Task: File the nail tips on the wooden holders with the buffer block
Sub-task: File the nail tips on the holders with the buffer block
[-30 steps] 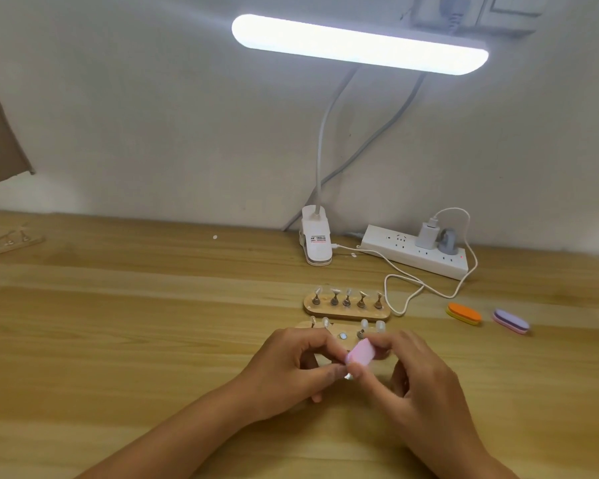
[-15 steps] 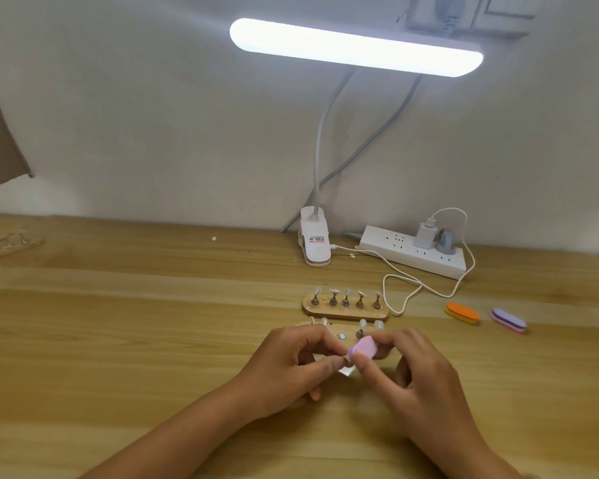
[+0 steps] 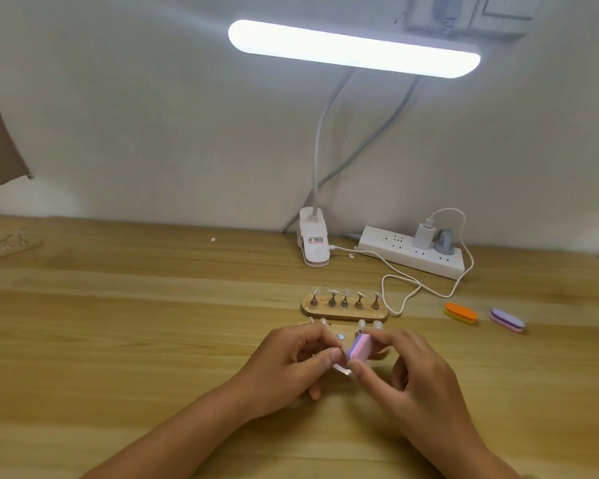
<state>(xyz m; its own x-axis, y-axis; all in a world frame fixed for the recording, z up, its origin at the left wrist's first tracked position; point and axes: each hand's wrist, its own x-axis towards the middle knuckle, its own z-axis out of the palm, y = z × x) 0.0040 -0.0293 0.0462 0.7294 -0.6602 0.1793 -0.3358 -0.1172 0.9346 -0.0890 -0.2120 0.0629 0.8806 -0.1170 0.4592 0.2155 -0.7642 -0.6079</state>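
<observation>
one buffer block [image 3: 360, 349] pinched by right hand [image 3: 419, 378], nail tip [image 3: 341, 368] pinched by left hand [image 3: 287, 364]

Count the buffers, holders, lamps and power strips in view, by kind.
Buffers: 3 (held buffer, orange buffer, purple buffer)
Holders: 2 (far holder, near holder); the left-edge strip is too small to tell and is not counted
Lamp: 1
Power strip: 1
Total: 7

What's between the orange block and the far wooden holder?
A loop of white cable, right beside the far wooden holder, in the head view.
</observation>
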